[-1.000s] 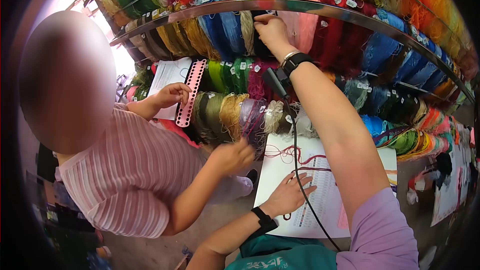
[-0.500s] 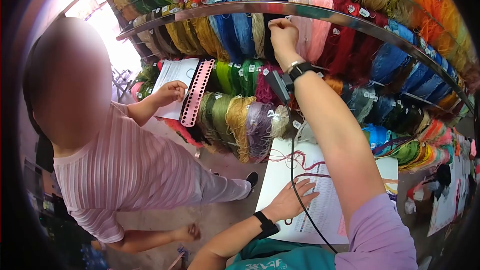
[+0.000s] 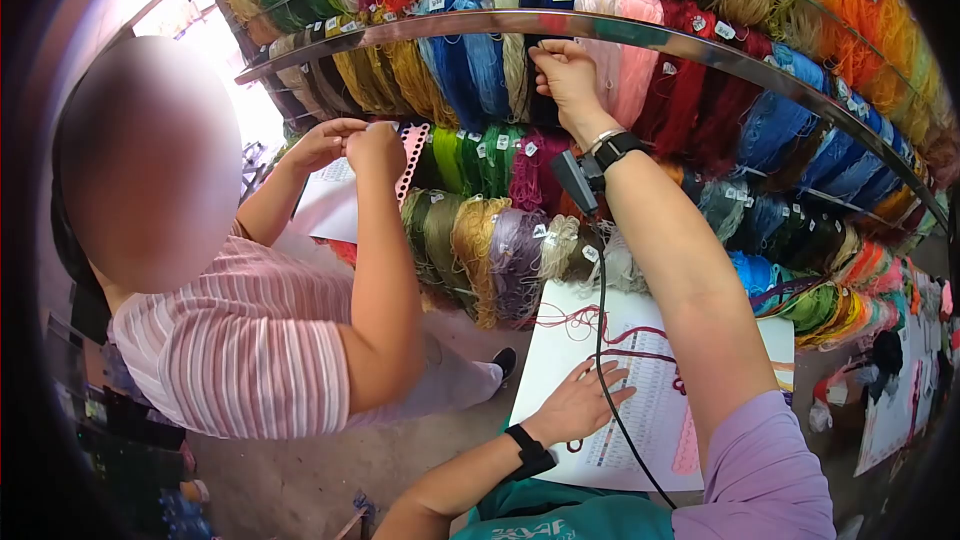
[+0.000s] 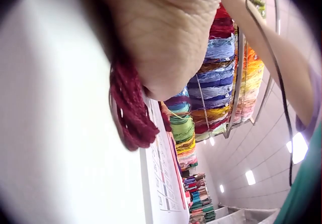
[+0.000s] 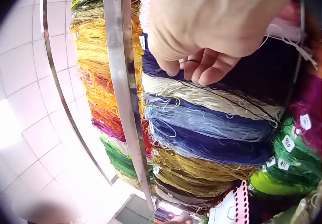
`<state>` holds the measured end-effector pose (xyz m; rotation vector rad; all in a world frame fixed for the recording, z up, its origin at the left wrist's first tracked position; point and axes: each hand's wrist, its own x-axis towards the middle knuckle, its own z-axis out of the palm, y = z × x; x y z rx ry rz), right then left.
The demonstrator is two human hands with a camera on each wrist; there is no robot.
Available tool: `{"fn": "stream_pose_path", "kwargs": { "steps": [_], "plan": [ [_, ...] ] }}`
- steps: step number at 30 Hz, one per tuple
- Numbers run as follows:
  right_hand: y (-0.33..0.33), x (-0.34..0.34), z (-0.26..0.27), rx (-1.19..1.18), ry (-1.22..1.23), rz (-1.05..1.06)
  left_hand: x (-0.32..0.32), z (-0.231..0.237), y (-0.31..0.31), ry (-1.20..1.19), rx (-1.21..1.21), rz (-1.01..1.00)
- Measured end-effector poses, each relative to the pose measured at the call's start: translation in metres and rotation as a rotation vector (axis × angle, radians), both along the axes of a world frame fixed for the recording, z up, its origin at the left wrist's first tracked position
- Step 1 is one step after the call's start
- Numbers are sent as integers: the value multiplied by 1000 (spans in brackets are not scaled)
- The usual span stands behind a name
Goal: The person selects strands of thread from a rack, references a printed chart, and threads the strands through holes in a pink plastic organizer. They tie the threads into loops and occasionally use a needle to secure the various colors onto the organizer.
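Note:
Up at the rack, my right hand (image 3: 568, 80) pinches a thin dark strand between thumb and forefinger, in front of a dark navy thread hank (image 5: 266, 65). From the fingertips (image 5: 173, 68) the strand trails across a cream hank (image 5: 201, 96) in the right wrist view. My left hand (image 3: 580, 405) lies with fingers spread on a white board (image 3: 545, 380) with a printed sheet (image 3: 650, 420). A maroon thread bundle (image 4: 132, 106) passes under that palm, its looped end sticking out by the wrist; the middle part is hidden. More maroon thread (image 3: 640, 354) lies beyond the fingers.
A metal rail (image 3: 400, 37) curves across the rack before the hanks. At left, a person in a striped shirt (image 3: 250, 370) stands close, hands (image 3: 345, 145) together by a pink holed strip (image 3: 412, 155). A black cable (image 3: 602, 340) hangs along my right arm.
My right hand has come slightly down along the navy hank, still pinching. The other person's right hand dropped to their side, then rose to meet the left. My left hand stays put.

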<state>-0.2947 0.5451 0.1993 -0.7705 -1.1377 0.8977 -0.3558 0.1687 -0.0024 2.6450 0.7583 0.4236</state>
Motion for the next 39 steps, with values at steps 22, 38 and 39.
{"fn": "stream_pose_path", "kwargs": {
  "steps": [22,38,39],
  "plan": [
    [-7,-6,0,-18,296,52,-1,-8,1,-54,-33,6],
    [-22,8,-4,4,33,56,-1,-1,2,49,-13,-5],
    [-26,9,-6,131,-112,-41,-1,-1,2,57,-22,-10]
  ]
}}
